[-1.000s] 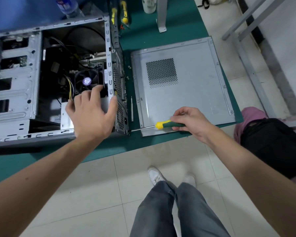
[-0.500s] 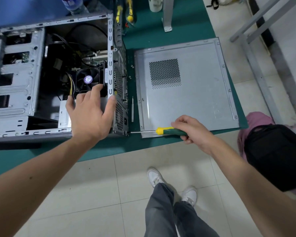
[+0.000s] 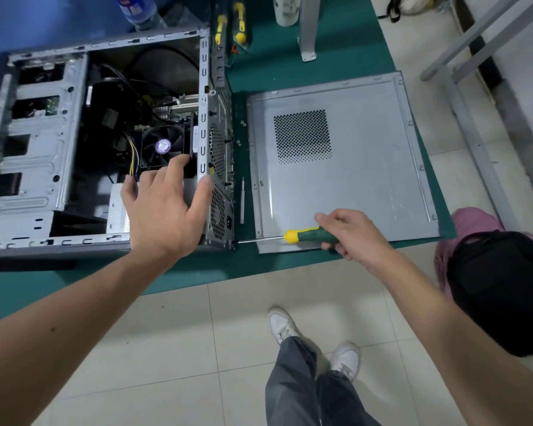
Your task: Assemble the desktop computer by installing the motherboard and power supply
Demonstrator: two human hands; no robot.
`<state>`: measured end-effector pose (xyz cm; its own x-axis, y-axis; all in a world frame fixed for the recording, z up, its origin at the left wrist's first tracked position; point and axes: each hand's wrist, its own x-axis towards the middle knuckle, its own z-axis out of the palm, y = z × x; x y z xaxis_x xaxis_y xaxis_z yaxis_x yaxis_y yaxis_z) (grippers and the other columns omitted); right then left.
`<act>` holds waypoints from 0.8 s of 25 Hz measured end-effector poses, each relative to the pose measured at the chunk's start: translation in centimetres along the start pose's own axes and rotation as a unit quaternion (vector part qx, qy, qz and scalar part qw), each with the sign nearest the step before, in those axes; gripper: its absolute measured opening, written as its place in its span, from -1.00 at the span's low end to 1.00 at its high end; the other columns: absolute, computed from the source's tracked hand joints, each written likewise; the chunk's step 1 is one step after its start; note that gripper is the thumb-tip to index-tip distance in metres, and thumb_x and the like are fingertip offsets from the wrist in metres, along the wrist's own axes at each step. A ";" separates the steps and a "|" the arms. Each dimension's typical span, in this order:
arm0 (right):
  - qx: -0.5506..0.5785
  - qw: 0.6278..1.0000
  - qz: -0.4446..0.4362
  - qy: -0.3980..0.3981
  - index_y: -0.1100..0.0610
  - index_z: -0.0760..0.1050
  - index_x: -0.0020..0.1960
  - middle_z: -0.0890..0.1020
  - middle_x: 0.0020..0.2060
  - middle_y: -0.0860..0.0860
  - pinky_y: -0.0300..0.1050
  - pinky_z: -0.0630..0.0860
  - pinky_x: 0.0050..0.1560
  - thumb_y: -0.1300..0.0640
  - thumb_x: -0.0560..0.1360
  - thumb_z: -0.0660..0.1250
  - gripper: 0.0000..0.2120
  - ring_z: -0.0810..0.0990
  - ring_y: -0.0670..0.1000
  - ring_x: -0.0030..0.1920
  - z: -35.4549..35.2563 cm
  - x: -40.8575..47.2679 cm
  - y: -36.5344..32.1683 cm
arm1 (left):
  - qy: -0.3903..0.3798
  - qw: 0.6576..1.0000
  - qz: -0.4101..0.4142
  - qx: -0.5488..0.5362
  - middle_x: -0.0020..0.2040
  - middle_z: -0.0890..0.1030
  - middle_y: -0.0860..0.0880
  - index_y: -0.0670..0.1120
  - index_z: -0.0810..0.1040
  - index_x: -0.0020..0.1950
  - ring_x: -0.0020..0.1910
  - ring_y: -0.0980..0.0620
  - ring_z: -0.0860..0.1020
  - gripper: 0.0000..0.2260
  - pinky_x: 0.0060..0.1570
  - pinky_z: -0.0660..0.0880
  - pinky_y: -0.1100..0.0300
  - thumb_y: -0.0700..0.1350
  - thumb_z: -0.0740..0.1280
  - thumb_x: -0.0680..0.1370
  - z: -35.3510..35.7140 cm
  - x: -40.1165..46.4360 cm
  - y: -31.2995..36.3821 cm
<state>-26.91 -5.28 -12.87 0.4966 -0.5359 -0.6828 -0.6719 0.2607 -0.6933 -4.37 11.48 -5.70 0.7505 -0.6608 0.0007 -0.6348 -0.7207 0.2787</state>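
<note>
Steel case: the open computer case (image 3: 37, 139) lies on its side on the green bench mat (image 3: 330, 66), and I'm looking straight down into it.
Motherboard: the motherboard (image 3: 173, 110) is already inside, its black CPU fan (image 3: 163, 146) facing up at me amid loose cables.
Power supply: the power supply (image 3: 117, 210) is in the near rear corner of the case, mostly hidden under my left hand, its vented back and socket showing at the rear panel (image 3: 220, 167).
Left hand: my left hand (image 3: 166, 210) is spread flat over the power supply, fingers straight, thumb hooked against the rear edge of the frame, bracing rather than gripping.
Right hand: my right hand (image 3: 354, 235) is curled round the green and yellow handle of the screwdriver (image 3: 302, 235).
Screwdriver tip: the shaft runs level to the left and meets the bottom corner of the rear panel; I judge I'm driving a power supply screw, though the screw is too small to see.
Side panel: the removed side panel (image 3: 363, 167) lies flat just beside the case, and my right hand hovers over its near edge.
Spare tool: a small slim driver (image 3: 242, 199) rests in the gap between case and panel.
Risk one: from this shallow angle the tip could slip off the screw head and skid along the panel.
Risk two: if my bracing hand eases, the power supply may shift and its hole fall out of line, so the screw would cross-thread.
Risk three: loose screws (image 3: 243, 123) lie on the mat near the gap, and a sweep of my wrist could scatter them.
</note>
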 end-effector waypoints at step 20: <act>-0.087 0.996 -0.008 0.018 0.12 0.45 -0.23 0.51 -0.54 -0.08 -0.18 0.29 -0.44 -0.19 0.56 0.26 -0.61 0.38 -0.09 -0.58 0.1 0.7 0.3 | -0.005 1.000 0.001 0.000 0.06 0.59 -0.04 0.00 0.37 0.39 0.24 -0.12 0.41 -0.49 0.44 0.08 -0.19 0.27 -0.02 0.60 -0.1 0.0 -0.1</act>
<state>-26.70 -5.46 -13.62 0.4898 -0.5681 -0.6614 -0.7513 0.1099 -0.6508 -4.32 11.57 -5.64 0.7476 -0.6641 -0.0085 -0.6361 -0.7198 0.2780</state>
